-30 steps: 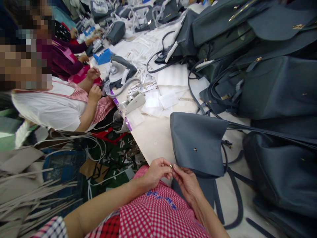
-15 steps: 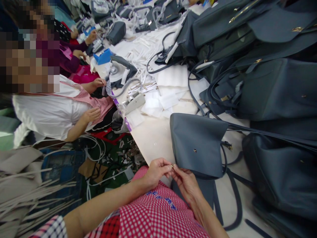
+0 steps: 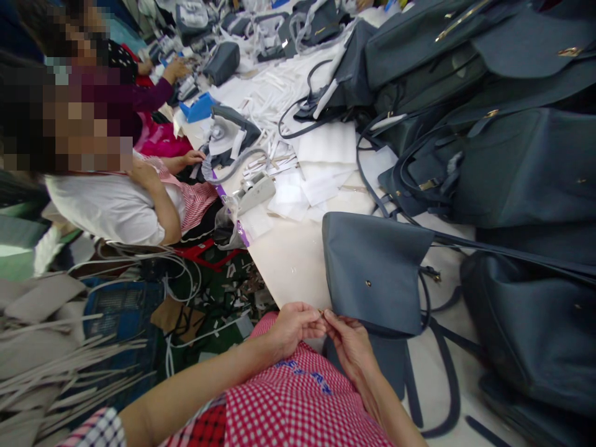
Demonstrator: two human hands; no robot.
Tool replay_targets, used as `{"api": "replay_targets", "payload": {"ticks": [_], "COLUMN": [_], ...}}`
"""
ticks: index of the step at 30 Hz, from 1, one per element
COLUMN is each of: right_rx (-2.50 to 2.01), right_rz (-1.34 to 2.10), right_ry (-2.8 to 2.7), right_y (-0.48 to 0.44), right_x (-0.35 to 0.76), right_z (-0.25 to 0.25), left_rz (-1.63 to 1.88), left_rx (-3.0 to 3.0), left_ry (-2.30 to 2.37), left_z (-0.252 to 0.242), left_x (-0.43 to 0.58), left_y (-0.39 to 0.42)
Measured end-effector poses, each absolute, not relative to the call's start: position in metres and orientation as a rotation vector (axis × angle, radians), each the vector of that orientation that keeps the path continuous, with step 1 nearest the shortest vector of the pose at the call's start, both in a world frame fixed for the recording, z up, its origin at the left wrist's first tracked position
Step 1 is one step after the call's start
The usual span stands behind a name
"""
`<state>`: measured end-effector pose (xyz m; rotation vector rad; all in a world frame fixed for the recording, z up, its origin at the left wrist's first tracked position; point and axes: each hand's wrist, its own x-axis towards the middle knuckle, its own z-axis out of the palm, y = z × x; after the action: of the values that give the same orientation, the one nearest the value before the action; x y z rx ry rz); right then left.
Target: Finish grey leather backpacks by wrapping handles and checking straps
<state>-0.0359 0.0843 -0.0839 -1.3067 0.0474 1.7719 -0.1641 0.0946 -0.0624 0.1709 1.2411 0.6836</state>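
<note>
My left hand (image 3: 297, 326) and my right hand (image 3: 347, 335) meet at the table's front edge, above my red checked apron (image 3: 298, 403). Between their pinched fingertips is a tiny gold-coloured metal piece (image 3: 321, 312), too small to make out its exact kind. Both hands are closed on it. Just beyond my right hand lies a blue-grey handbag (image 3: 377, 267), its flap facing up with a small metal fitting (image 3: 368, 284) on it. The bag's lower part is partly hidden behind my right hand.
More blue-grey bags (image 3: 521, 167) are heaped along the right. White foam sheets (image 3: 326, 149), paper strips and a tape dispenser (image 3: 255, 191) lie on the table (image 3: 284, 261). A co-worker in a white shirt (image 3: 112, 208) sits at the left. A blue crate (image 3: 121, 310) stands below.
The co-worker at the left has raised one forearm toward the head. My hands stay at nearly the same spot, still pinching the small metal piece. The view has shifted slightly.
</note>
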Motion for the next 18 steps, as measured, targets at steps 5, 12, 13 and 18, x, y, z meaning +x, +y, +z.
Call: {"api": "replay_targets", "payload": {"ticks": [5, 12, 13, 18], "right_rx": [-1.359, -1.374, -1.372, -1.356], "right_rz": [1.725, 1.711, 1.713, 1.728], "right_ry": [-0.027, -0.080, -0.074, 0.000], "right_y": [0.084, 0.081, 0.081, 0.082], "right_x": [-0.037, -0.034, -0.034, -0.037], "right_z": [-0.084, -0.090, -0.090, -0.090], "left_rz": [0.613, 0.530, 0.526, 0.509], "left_rx": [0.167, 0.191, 0.200, 0.243], "left_ry": [1.297, 1.333, 1.334, 1.322], "left_z": [-0.074, -0.085, -0.086, -0.093], "left_x": [-0.161, -0.156, -0.155, -0.154], "left_y": [0.096, 0.102, 0.103, 0.103]}}
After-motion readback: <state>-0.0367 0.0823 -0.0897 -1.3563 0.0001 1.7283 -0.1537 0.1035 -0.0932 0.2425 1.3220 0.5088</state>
